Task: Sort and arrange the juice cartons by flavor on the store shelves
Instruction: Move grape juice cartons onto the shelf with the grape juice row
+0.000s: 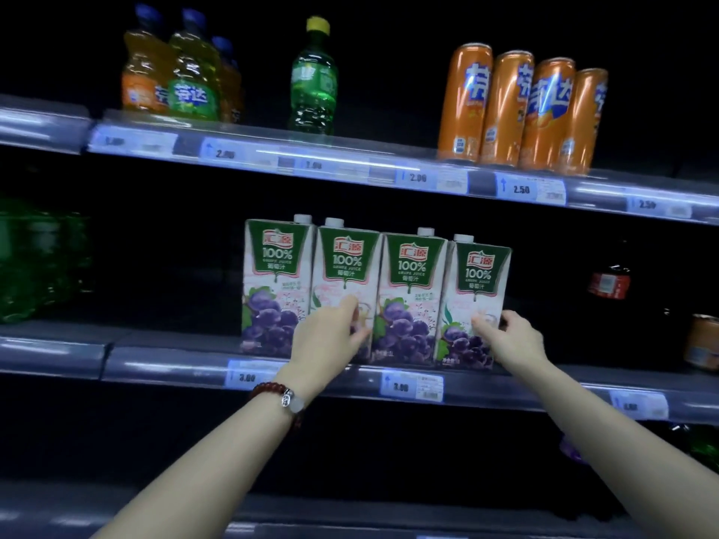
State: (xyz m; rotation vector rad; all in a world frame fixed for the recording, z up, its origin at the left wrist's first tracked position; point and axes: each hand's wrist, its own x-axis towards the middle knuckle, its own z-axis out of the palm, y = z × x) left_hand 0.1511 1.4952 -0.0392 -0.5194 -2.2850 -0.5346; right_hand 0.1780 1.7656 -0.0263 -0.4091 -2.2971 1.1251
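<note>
Several grape juice cartons stand side by side at the front of the middle shelf, white with green tops and purple grapes. My left hand, a bead bracelet on its wrist, touches the lower front of the second carton from the left with loosely bent fingers. My right hand grips the rightmost carton low down, thumb on its front and fingers round its right side. The leftmost carton and the third carton are untouched.
The upper shelf carries orange and green soda bottles, a green bottle and orange cans. Green bottles sit far left on the middle shelf, a dark bottle and a can to the right. Price tags line the shelf edges.
</note>
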